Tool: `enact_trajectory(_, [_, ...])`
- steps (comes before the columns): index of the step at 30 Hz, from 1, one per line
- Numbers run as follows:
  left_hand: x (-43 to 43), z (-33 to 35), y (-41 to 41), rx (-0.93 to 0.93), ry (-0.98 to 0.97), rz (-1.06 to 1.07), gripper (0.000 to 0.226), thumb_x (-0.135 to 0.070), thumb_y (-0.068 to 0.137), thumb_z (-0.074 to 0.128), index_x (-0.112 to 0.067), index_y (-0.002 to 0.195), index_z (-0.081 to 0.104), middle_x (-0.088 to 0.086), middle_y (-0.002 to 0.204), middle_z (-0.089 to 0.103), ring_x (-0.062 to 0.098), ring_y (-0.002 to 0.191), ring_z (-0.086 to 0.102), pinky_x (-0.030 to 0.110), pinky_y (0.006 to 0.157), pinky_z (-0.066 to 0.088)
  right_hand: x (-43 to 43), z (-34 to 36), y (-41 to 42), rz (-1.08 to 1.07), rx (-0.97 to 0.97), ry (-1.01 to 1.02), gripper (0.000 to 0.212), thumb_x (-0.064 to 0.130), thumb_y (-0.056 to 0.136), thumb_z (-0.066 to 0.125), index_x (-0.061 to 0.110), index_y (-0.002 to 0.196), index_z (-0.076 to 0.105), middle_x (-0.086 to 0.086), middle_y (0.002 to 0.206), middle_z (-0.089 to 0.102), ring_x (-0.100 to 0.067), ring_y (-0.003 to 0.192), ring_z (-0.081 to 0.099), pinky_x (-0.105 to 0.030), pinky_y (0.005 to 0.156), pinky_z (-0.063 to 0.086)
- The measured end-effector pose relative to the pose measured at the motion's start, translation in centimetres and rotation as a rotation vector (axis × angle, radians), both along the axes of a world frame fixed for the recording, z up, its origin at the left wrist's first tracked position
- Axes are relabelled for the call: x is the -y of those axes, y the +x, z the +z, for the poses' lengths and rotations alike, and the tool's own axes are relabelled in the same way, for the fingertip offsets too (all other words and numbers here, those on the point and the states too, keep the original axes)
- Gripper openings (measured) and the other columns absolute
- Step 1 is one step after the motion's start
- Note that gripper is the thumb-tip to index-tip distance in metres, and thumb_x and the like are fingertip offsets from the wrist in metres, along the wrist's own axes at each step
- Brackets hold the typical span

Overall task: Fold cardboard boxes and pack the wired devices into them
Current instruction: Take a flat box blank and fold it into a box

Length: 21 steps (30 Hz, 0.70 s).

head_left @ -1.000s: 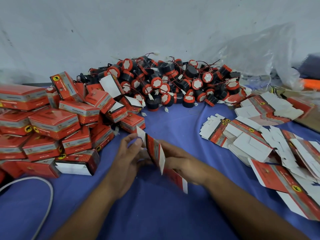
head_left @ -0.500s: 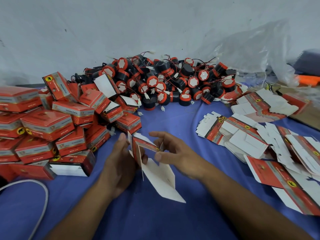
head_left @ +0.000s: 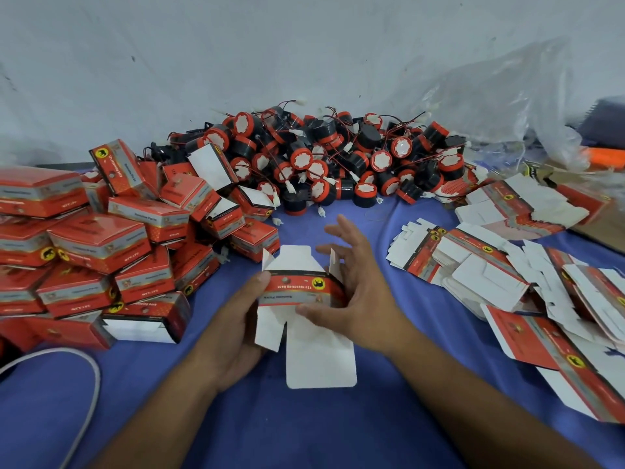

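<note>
A second back that cardboard box (head_left: 297, 292) was a flat blank, edge-on between your hands. Now you had it turned face-on and popped into a sleeve, red printed panel toward you, white flaps standing off the top and hanging loose below. Your left hand (head_left: 233, 319) kept its grip closed round the box's left side, thumb on the front panel. Your right hand (head_left: 358, 292) had eased off: fingers spread straight, only the thumb pressing the panel's lower edge. The box sat over the middle of the counter (head_left: 304, 431), toward its near edge, between the folded boxes (head_left: 101, 238) at the left edge and the flat blanks (head_left: 490, 265) on the right. So the shaping was under way, but no flap looked tucked, and nothing from the wired devices (head_left: 338, 160) at the far edge was inside. Closing one end looked like your next job.
</note>
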State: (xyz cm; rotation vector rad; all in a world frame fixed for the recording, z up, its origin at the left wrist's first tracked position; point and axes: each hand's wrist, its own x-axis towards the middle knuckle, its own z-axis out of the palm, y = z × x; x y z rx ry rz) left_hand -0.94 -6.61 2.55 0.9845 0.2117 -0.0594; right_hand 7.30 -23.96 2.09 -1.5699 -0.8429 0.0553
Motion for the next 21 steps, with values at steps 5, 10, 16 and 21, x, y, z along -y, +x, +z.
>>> enact_trajectory(5, [0.2, -0.5, 0.0, 0.186, 0.1, 0.077, 0.046, -0.031, 0.089, 0.052, -0.008, 0.128, 0.059, 0.019, 0.12, 0.068, 0.03, 0.104, 0.069, 0.038, 0.082, 0.06, 0.5, 0.8, 0.3, 0.023, -0.074, -0.235, 0.092, 0.068, 0.067, 0.078, 0.06, 0.144, 0.029, 0.037, 0.15, 0.026, 0.011, 0.139, 0.031, -0.03, 0.113, 0.041])
enact_trajectory(10, [0.1, -1.0, 0.4, 0.223, 0.224, 0.108, 0.023, -0.027, 0.085, 0.062, -0.017, 0.106, 0.066, 0.012, 0.11, 0.072, 0.025, 0.096, 0.071, 0.03, 0.073, 0.059, 0.0, 1.1, -0.4, 0.194, -0.292, -0.025, 0.046, 0.045, 0.089, 0.071, 0.064, 0.125, 0.05, 0.01, 0.127, 0.066, -0.012, 0.118, 0.064, -0.023, 0.091, 0.053])
enact_trajectory(16, [-0.1, -2.4, 0.9, 0.235, 0.411, 0.19, 0.06, -0.049, 0.082, 0.073, -0.046, 0.134, 0.042, 0.005, 0.127, 0.067, 0.024, 0.114, 0.066, 0.04, 0.088, 0.053, -0.5, 0.3, -0.1, 0.177, -0.401, 0.096, 0.042, 0.033, 0.102, 0.05, 0.042, 0.143, 0.045, 0.006, 0.139, 0.061, -0.018, 0.13, 0.056, -0.038, 0.11, 0.046])
enact_trajectory(21, [0.4, -2.7, 0.8, 0.3, 0.509, 0.162, 0.041, -0.051, 0.088, 0.061, -0.031, 0.124, 0.062, 0.007, 0.121, 0.069, 0.028, 0.112, 0.066, 0.041, 0.089, 0.052, -0.6, 0.0, 0.1, 0.084, -0.396, 0.037, 0.037, 0.021, 0.105, 0.05, 0.032, 0.14, 0.053, 0.003, 0.132, 0.065, -0.016, 0.121, 0.062, -0.036, 0.103, 0.05])
